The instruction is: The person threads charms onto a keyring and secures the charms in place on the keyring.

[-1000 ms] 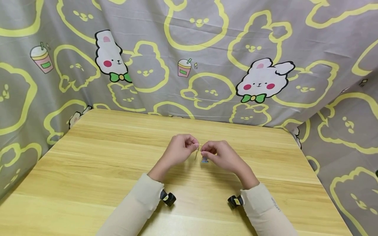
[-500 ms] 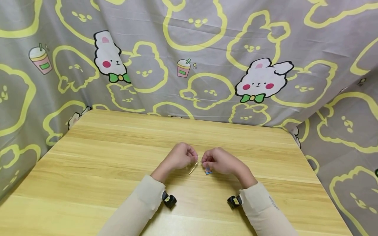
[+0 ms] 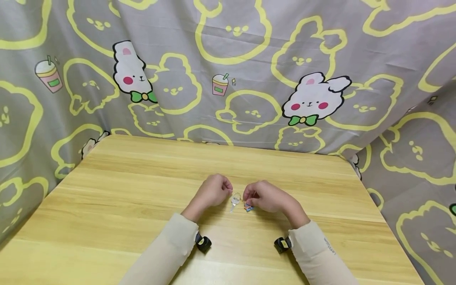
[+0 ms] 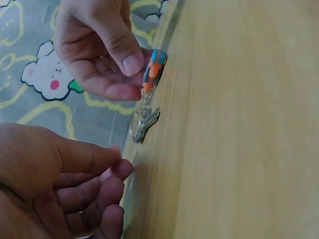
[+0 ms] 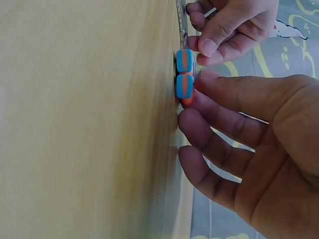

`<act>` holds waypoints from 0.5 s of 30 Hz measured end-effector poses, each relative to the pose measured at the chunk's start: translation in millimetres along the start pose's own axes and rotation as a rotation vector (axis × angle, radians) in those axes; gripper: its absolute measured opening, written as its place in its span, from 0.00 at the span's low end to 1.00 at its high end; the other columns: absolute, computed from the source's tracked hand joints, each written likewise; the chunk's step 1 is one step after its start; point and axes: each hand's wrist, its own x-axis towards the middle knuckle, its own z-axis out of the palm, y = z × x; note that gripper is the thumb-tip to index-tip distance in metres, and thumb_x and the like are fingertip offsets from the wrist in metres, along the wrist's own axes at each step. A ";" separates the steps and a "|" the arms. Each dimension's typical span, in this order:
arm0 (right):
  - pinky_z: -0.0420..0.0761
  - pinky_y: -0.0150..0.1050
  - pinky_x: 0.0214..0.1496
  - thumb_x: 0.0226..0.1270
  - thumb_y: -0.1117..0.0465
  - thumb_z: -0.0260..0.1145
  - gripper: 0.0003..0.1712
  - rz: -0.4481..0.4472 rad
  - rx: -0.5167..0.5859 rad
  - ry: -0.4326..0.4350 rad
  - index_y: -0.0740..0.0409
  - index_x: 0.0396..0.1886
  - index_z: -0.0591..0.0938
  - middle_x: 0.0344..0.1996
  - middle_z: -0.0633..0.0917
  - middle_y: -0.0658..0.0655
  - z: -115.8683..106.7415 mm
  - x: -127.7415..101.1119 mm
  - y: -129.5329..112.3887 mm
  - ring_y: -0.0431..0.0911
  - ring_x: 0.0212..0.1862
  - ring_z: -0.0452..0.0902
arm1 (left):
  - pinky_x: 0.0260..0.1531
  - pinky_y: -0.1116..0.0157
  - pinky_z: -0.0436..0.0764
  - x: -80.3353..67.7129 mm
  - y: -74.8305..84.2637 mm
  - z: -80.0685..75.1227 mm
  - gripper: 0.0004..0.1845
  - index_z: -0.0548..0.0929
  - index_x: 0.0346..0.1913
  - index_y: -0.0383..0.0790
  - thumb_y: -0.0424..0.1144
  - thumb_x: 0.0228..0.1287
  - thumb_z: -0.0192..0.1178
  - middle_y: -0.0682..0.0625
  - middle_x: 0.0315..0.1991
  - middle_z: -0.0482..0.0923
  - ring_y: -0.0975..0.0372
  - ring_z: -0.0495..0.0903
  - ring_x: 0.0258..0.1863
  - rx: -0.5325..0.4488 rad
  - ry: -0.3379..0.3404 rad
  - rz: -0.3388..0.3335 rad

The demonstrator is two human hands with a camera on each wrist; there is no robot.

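Observation:
A keychain with silver keys (image 3: 233, 202) on a metal ring and an orange-and-blue charm (image 3: 248, 207) lies on the table between the hands. My left hand (image 3: 212, 191) is just left of the keys, its fingers loosely bent and thumb near index, holding nothing. My right hand (image 3: 268, 196) is at the charm. In the right wrist view, thumb and index tips sit right at the edge of the charm (image 5: 184, 74), the other fingers loosely bent. The left wrist view shows a short chain joining the keys (image 4: 145, 124) to the charm, and a gap between the right thumb and index.
The wood-grain table (image 3: 124, 190) spreads out around both hands. A grey curtain (image 3: 199, 99) with yellow outlines and white rabbit heads hangs behind and at the sides. Small black wrist devices (image 3: 204, 244) sit at both beige cuffs.
Both hands have come nearer to me, lowering the keychain. The left hand has let go of the keys and drawn slightly left; keys and charm now lie flat on the table.

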 end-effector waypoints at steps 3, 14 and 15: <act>0.81 0.37 0.43 0.72 0.67 0.67 0.03 0.015 -0.007 0.003 0.56 0.41 0.85 0.33 0.86 0.46 -0.9 0.2 -0.3 0.39 0.37 0.80 | 0.32 0.65 0.79 -0.4 -1.1 -3.0 0.05 0.87 0.31 0.42 0.31 0.66 0.67 0.55 0.26 0.81 0.63 0.78 0.27 0.017 0.017 -0.005; 0.82 0.40 0.45 0.74 0.67 0.66 0.07 0.034 -0.015 0.031 0.59 0.48 0.85 0.36 0.86 0.48 -8.4 -5.2 -1.5 0.42 0.40 0.80 | 0.28 0.63 0.76 -4.0 -1.6 -10.6 0.08 0.87 0.33 0.43 0.39 0.71 0.65 0.55 0.25 0.80 0.62 0.76 0.23 0.071 0.026 -0.005; 0.82 0.40 0.45 0.74 0.67 0.66 0.07 0.036 -0.029 0.038 0.59 0.48 0.85 0.36 0.86 0.47 -9.2 -5.6 -1.3 0.42 0.40 0.80 | 0.27 0.64 0.76 -4.4 -2.1 -11.0 0.08 0.87 0.34 0.43 0.40 0.72 0.65 0.55 0.25 0.80 0.62 0.75 0.22 0.080 0.025 -0.009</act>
